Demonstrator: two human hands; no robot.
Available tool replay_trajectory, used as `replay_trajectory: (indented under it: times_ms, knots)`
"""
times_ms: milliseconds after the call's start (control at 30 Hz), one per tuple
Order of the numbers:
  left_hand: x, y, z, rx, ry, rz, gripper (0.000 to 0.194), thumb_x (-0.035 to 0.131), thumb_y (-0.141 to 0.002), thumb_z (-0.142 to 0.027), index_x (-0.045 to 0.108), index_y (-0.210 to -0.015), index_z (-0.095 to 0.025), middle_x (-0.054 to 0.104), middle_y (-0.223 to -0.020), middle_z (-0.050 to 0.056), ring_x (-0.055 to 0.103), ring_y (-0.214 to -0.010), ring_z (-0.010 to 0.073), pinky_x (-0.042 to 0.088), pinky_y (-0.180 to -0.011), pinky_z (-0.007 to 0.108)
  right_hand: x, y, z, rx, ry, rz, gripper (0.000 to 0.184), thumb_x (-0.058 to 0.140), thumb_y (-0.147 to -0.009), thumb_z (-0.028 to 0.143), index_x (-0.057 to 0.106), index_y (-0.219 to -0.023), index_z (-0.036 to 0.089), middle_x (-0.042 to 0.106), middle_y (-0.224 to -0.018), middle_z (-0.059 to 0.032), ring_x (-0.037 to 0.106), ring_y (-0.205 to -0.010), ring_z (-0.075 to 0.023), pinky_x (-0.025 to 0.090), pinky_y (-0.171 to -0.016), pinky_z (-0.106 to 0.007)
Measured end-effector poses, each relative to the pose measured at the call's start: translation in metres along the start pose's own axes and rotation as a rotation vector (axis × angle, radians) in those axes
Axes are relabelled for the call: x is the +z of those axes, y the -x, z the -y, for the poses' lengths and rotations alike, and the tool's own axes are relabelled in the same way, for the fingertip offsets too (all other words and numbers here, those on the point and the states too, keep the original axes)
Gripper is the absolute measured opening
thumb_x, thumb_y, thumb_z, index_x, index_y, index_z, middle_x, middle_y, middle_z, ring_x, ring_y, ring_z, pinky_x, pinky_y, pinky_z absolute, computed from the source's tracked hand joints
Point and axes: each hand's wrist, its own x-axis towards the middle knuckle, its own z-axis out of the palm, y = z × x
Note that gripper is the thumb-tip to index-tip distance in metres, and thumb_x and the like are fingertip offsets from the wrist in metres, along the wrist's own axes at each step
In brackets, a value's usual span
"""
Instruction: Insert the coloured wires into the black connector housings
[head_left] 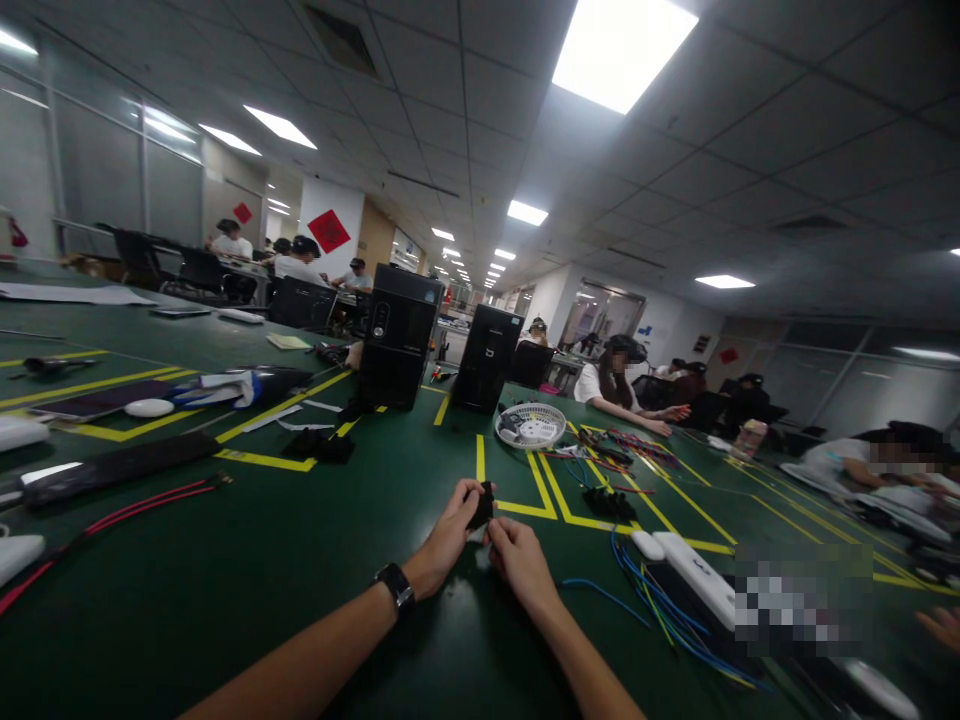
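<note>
**Both hands pinched on a small black piece above the green table**

I am looking across a long green table [247, 590] marked with yellow tape lines [525, 480]. Two black computer towers stand upright well beyond my hands, the larger one [396, 335] to the left and the smaller one [487, 358] just to its right. A white round basket [531, 424] sits near the smaller tower, with small parts in it that I cannot make out. To my right lies a white power strip [701, 580] with a tangle of blue cables [660, 610] beside and partly under it. To my left, red cables [150, 497] run along the table next to a flat black bar [112, 466]. A small heap of black parts [609, 503] lies between the basket and the power strip. Other people sit at the far side and right end of the table; one person's hand [660, 427] rests near a bundle of coloured wires.

My left hand [450, 535], with a black watch [396, 586] on the wrist, has its fingers curled closed around a small black part [482, 505]. My right hand [519, 560] meets it from the other side, fingertips closed on the same part. The part is held just above the table, near its middle and close to a yellow tape corner. What kind of part it is I cannot tell.
</note>
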Motion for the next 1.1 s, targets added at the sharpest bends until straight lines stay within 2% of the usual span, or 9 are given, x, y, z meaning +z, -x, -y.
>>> replay_trajectory:
  times_ms: [200,433,533,633,733,933,1033,1100]
  knots:
    - [0.003,-0.002,0.01,0.009,0.125,-0.071,0.029,0.05,-0.084,-0.05,0.044,-0.095,-0.025,0.053,-0.119,0.005,0.058,-0.095,0.0166,0.048,-0.079,0.032,0.004,0.0,0.0,-0.057,0.041,-0.093,0.037,0.04,-0.087,0.045,0.053,-0.066,0.017,0.047,-0.052,0.0038,0.042,-0.047,-0.0103,0.029,-0.048,-0.021]
    - [0.002,0.002,0.003,0.038,-0.119,0.005,0.029,0.046,-0.086,-0.051,0.047,-0.096,-0.024,0.053,-0.118,0.006,0.057,-0.094,0.0181,0.049,-0.069,0.027,-0.006,0.0,0.008,0.069,0.066,0.045,0.035,0.042,-0.085,0.039,0.056,-0.063,0.016,0.044,-0.044,0.005,0.035,-0.04,-0.0086,0.026,-0.045,-0.02]
    - [0.006,0.005,-0.001,0.046,-0.167,0.015,0.026,0.045,-0.087,-0.048,0.048,-0.095,-0.024,0.054,-0.115,0.005,0.057,-0.094,0.0185,0.049,-0.071,0.028,-0.005,0.002,0.009,0.087,0.078,0.028,0.033,0.042,-0.084,0.036,0.056,-0.061,0.016,0.043,-0.044,0.0049,0.035,-0.04,-0.0087,0.025,-0.045,-0.02]
    - [0.01,0.007,-0.002,0.09,-0.227,-0.025,0.024,0.046,-0.087,-0.045,0.051,-0.092,-0.022,0.054,-0.114,0.005,0.054,-0.098,0.0177,0.046,-0.082,0.028,0.001,0.003,0.004,0.063,0.071,-0.035,0.032,0.042,-0.084,0.035,0.054,-0.061,0.016,0.043,-0.046,0.0045,0.037,-0.043,-0.0094,0.026,-0.047,-0.02]
    - [0.012,0.008,0.0,0.076,-0.21,-0.057,0.025,0.046,-0.087,-0.046,0.052,-0.09,-0.022,0.055,-0.114,0.005,0.054,-0.099,0.0172,0.046,-0.084,0.028,0.004,0.002,0.0,0.051,0.046,-0.05,0.034,0.042,-0.084,0.036,0.054,-0.059,0.016,0.042,-0.046,0.0047,0.037,-0.044,-0.0094,0.025,-0.047,-0.02]
    - [0.015,0.009,0.007,0.006,-0.107,-0.06,0.026,0.046,-0.086,-0.05,0.05,-0.095,-0.025,0.054,-0.113,0.004,0.057,-0.092,0.0162,0.049,-0.078,0.03,-0.004,0.003,0.007,0.202,-0.098,0.044,0.03,0.044,-0.082,0.034,0.05,-0.058,0.017,0.036,-0.041,0.0073,0.027,-0.037,-0.0073,0.021,-0.043,-0.021]
    - [0.016,0.01,0.01,-0.009,-0.091,-0.067,0.027,0.046,-0.086,-0.049,0.05,-0.096,-0.025,0.054,-0.112,0.005,0.057,-0.091,0.0167,0.049,-0.074,0.029,-0.004,0.002,0.003,0.18,-0.116,0.023,0.031,0.045,-0.083,0.034,0.05,-0.058,0.017,0.035,-0.04,0.0077,0.027,-0.037,-0.0067,0.021,-0.044,-0.02]
    - [0.016,0.01,0.011,-0.004,-0.133,-0.081,0.025,0.049,-0.085,-0.047,0.051,-0.094,-0.024,0.055,-0.111,0.005,0.057,-0.093,0.0168,0.049,-0.074,0.027,-0.003,0.0,-0.002,0.181,-0.115,0.054,0.031,0.045,-0.083,0.035,0.051,-0.059,0.016,0.036,-0.039,0.0079,0.028,-0.036,-0.0065,0.021,-0.043,-0.02]
